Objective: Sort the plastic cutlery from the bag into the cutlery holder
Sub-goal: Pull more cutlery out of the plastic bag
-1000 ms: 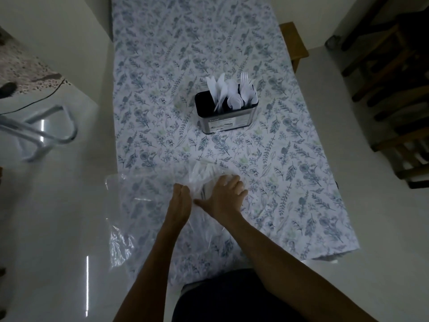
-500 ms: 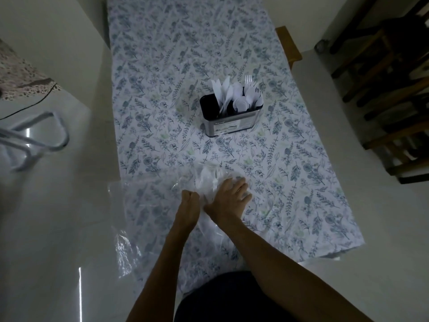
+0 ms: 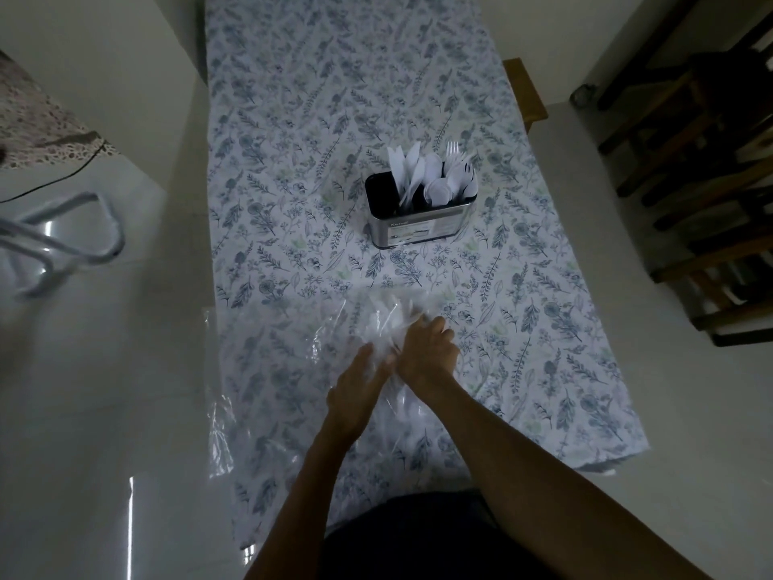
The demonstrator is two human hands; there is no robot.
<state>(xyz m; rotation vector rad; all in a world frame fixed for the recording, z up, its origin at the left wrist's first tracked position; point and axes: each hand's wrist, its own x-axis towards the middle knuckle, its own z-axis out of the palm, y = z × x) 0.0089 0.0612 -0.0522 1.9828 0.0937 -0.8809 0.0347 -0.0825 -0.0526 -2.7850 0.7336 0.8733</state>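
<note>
Both hands working clear crinkled plastic bag [image 3: 267, 370] at 6 o'clock: left hand [image 3: 355, 387] pressing flat, fingers straight; right hand [image 3: 426, 353] gripping film. Best pinning bag while extracting white cutlery toward black-lined steel rectangular cutlery holder [image 3: 420, 219], 12 o'clock.

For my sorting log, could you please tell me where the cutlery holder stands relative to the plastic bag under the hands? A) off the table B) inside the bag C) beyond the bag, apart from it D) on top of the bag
C: the cutlery holder stands farther up the floral tablecloth, with bare cloth between it and the plastic bag.
</note>
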